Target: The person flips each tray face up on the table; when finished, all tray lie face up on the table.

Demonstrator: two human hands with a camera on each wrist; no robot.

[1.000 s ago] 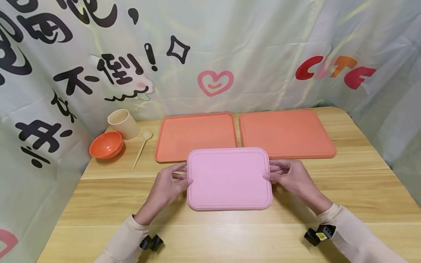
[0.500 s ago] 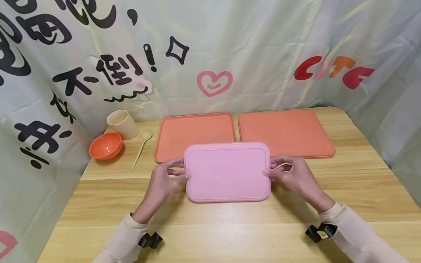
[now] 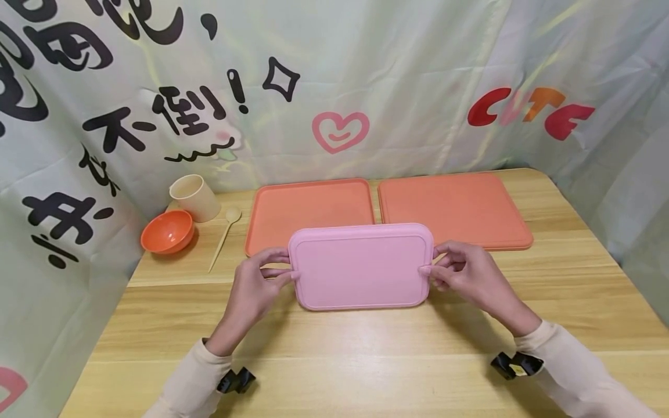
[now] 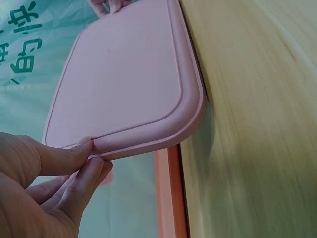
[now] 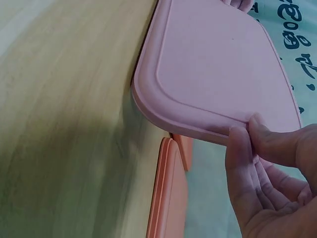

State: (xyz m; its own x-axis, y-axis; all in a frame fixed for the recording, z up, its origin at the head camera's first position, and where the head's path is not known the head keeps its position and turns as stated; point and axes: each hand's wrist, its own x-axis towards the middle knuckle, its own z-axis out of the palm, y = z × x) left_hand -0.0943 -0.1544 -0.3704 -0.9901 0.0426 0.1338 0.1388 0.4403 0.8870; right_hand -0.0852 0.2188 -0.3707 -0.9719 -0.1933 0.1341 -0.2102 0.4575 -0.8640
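A pink tray [image 3: 362,268] with rounded corners and a raised rim is held between both hands. Its far edge is tipped up, and it overlaps the orange trays behind it in the head view. My left hand [image 3: 256,290] pinches the left short side, thumb on the face and fingers behind. On the opposite short side my right hand [image 3: 470,281] pinches the rim the same way. In the left wrist view the thumb [image 4: 67,157] presses on the rim of the tray. The right wrist view has thumb and fingers closed on the tray's edge [image 5: 198,131].
One orange tray [image 3: 313,206] lies at the back of the wooden table [image 3: 334,371]; more orange trays [image 3: 452,209], stacked, lie right of it. Back left are an orange bowl [image 3: 168,232], a cream cup [image 3: 195,197] and a spoon [image 3: 226,238]. A printed curtain [image 3: 407,75] hangs behind.
The pink tray has tilted more upright, its near edge rising away from the front of the table. Both hands have moved slightly with it, keeping their grip.
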